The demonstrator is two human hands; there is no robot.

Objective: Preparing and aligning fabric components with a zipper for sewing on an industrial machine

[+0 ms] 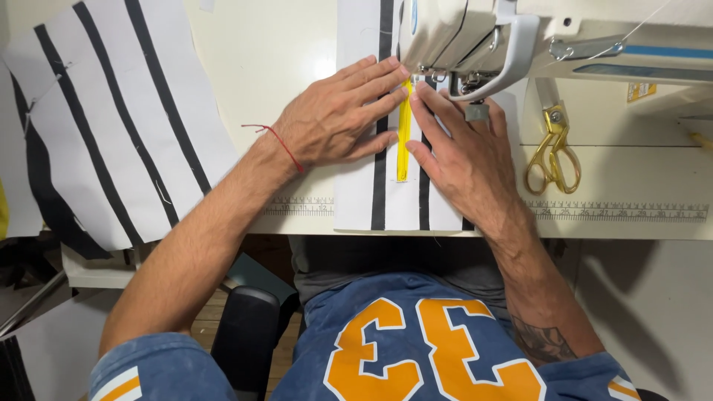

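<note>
The white counter [282,44] fills the view. A white sewing machine [475,37] sits at one o'clock. Loose black-and-white striped cloth [111,126] lies at nine o'clock. At centre lies a narrower striped fabric piece [356,200], running under the machine, with a yellow zipper [403,137] along its middle. The left hand [334,119] and right hand [464,152] lie flat and open, fingers spread, pressing the fabric on either side of the zipper, gripping nothing. Gold scissors [553,152] rest at three o'clock.
</note>
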